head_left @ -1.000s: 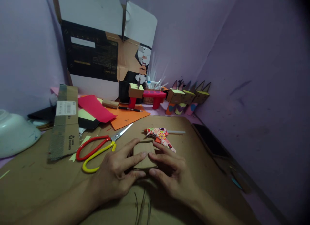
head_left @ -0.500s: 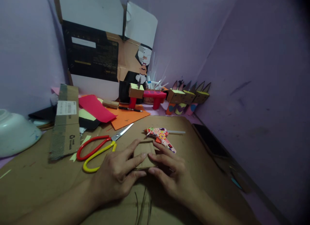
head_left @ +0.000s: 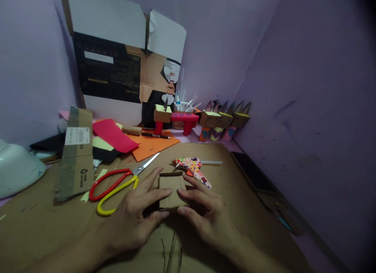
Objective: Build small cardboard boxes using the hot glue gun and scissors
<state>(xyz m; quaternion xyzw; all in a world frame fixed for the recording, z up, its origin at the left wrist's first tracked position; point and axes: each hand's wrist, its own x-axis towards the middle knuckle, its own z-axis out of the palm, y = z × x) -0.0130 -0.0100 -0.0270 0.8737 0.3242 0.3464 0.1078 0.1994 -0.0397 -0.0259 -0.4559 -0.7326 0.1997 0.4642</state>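
Note:
A small cardboard box [head_left: 173, 182] stands in front of me on the cardboard mat, with a raised edge along its far side. My left hand [head_left: 138, 210] is curled at its left side, one fingertip lying over the top and the thumb by the near edge. From the right, my right hand [head_left: 207, 210] grips it, fingers on the top and side, thumb at the near edge. Just beyond the box lies a flower-patterned glue gun [head_left: 190, 165] with a glue stick in its back. Scissors [head_left: 113, 183] with red and yellow handles rest left of my left hand.
A cardboard strip [head_left: 76, 155], pink paper [head_left: 113, 134] and orange paper [head_left: 158, 145] lie at the back left, near a white bowl [head_left: 19, 169]. Several cardboard-headed figures [head_left: 210, 119] line the wall. A dark phone-like slab [head_left: 252, 171] lies right.
My left hand has loosened and shifted a little left, its fingers spreading slightly and uncovering more of the box. The right hand stays on the box. The whole view has shifted slightly.

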